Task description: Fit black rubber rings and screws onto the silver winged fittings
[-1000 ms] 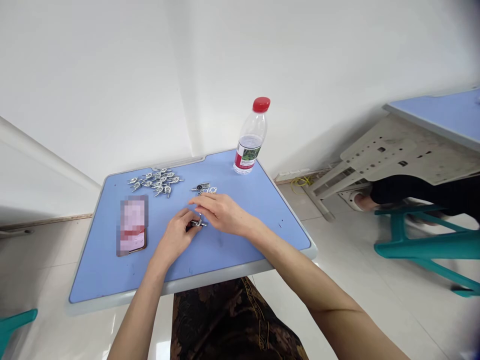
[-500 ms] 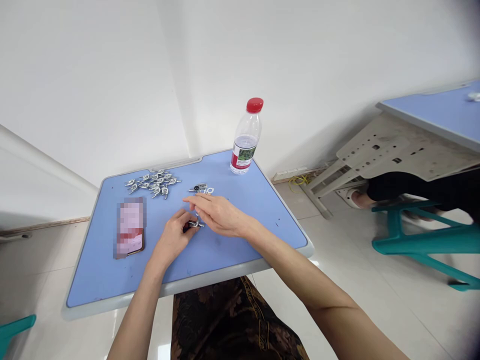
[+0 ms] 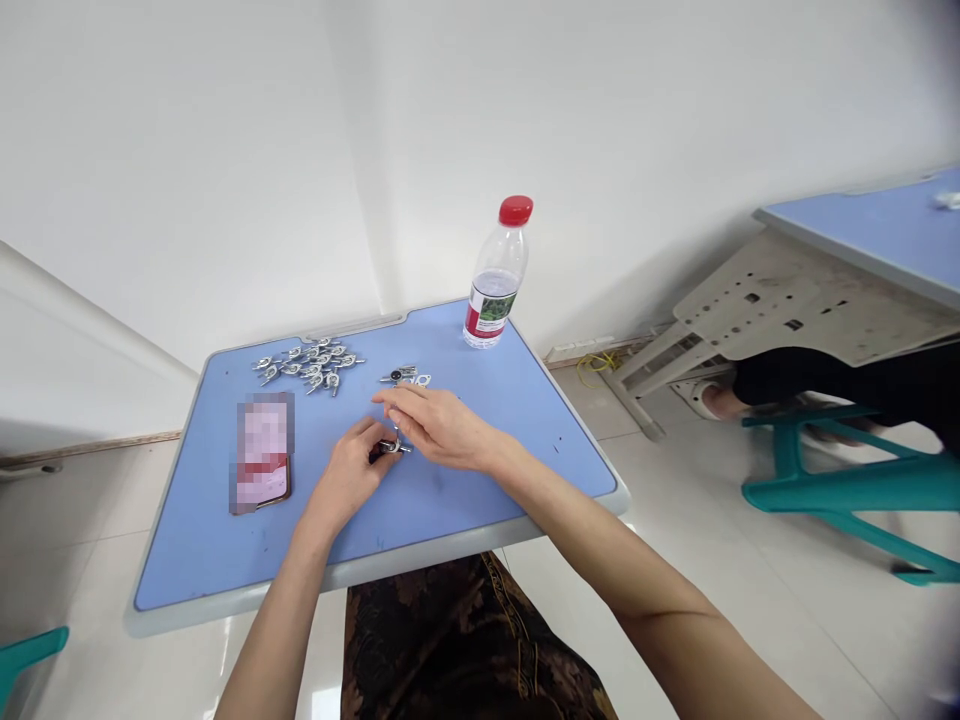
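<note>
My left hand [image 3: 355,468] is closed on a small metal part [image 3: 391,446] just above the blue table [image 3: 450,510]. My right hand [image 3: 437,425] is over that part, its thumb and fingers pressed together at a thin upright piece on it; what exactly they grip is too small to tell. Behind my right hand lie a few loose metal pieces [image 3: 399,375] and flat rings [image 3: 423,380], partly covered by the fingers. A pile of several similar metal parts [image 3: 311,366] rests at the back left.
A phone [image 3: 264,450] with a blurred screen lies at the table's left. At the back right stands a red-capped water bottle [image 3: 491,290]. Farther right are another desk [image 3: 877,235], a green stool [image 3: 825,480] and a person's leg [image 3: 810,378].
The view has shifted very slightly. Both hands stay at the same metal part, with no clear change of grip.
</note>
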The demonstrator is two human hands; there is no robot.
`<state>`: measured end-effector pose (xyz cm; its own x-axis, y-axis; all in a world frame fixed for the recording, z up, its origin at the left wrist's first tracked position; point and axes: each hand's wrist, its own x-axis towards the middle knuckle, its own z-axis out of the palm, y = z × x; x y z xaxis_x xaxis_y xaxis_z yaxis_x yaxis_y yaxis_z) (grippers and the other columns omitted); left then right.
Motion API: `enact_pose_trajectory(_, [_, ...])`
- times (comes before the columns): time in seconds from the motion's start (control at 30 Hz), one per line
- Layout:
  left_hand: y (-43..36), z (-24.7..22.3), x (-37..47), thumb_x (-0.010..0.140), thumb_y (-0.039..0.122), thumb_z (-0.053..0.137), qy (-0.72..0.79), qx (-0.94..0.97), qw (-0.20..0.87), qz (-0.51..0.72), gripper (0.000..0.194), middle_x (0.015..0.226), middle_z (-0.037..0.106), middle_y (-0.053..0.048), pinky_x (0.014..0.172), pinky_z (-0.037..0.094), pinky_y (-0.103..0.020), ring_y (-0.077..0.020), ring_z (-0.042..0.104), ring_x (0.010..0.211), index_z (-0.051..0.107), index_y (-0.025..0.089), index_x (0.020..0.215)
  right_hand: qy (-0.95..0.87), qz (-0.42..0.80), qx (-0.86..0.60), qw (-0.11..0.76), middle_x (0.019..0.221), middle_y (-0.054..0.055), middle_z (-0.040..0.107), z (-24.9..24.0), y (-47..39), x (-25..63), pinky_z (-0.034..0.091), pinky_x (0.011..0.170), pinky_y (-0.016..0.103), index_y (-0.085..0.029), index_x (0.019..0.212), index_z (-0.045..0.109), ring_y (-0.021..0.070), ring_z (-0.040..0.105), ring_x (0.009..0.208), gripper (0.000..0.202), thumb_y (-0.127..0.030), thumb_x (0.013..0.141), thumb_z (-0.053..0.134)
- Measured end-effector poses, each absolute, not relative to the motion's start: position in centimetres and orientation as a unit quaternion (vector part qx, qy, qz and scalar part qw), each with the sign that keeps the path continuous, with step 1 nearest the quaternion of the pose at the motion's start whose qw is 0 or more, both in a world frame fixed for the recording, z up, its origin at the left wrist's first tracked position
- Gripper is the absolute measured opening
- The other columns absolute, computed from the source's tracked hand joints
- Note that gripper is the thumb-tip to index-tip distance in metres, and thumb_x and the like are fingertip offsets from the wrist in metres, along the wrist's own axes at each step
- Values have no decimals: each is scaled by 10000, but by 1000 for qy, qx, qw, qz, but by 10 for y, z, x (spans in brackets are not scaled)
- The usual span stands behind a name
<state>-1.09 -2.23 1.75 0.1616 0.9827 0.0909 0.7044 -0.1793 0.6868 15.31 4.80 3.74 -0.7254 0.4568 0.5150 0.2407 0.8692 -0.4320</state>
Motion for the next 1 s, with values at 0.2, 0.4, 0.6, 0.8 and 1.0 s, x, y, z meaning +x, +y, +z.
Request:
enact_pose_trajectory(0.2, [-22, 11, -12, 805, 142, 568, 598, 715, 228, 281, 69, 857, 607, -21, 662, 460, -282, -161, 578, 733, 618, 187, 820, -909, 172, -163, 343, 793, 42, 595, 36, 44, 144, 420, 640, 239, -161, 940, 582, 136, 537, 712, 168, -210, 954, 422])
enact_pose_trajectory(0.4, [-21, 7, -13, 800, 152, 568, 598, 722, 213, 274, 47, 797, 589, -11, 625, 450, -267, -153, 567, 690, 601, 186, 805, -892, 166, -197, 373, 760, 27, 574, 30, 41, 139, 385, 595, 221, -163, 827, 558, 124, 522, 678, 179, -260, 942, 460])
enact_pose_trajectory(0.6, [-23, 16, -11, 800, 156, 547, 592, 727, 217, 272, 81, 797, 601, -16, 660, 454, -278, -163, 572, 714, 610, 188, 841, -873, 165, -237, 392, 749, 18, 560, 27, 44, 140, 358, 570, 212, -167, 840, 565, 113, 483, 633, 157, -282, 923, 497])
enact_pose_trajectory(0.8, [-24, 23, -11, 804, 133, 525, 573, 720, 269, 286, 153, 903, 627, -31, 738, 463, -286, -169, 592, 802, 646, 181, 885, -847, 221, -266, 403, 741, 7, 566, 31, 45, 139, 376, 596, 209, -169, 829, 568, 106, 483, 629, 117, -263, 894, 545])
enact_pose_trajectory(1.0, [-23, 22, -17, 814, 193, 559, 560, 707, 321, 290, 156, 946, 650, -29, 780, 467, -283, -180, 612, 868, 669, 186, 923, -834, 231, -270, 421, 738, 2, 583, 31, 47, 136, 389, 611, 207, -173, 849, 585, 102, 497, 627, 103, -274, 870, 583])
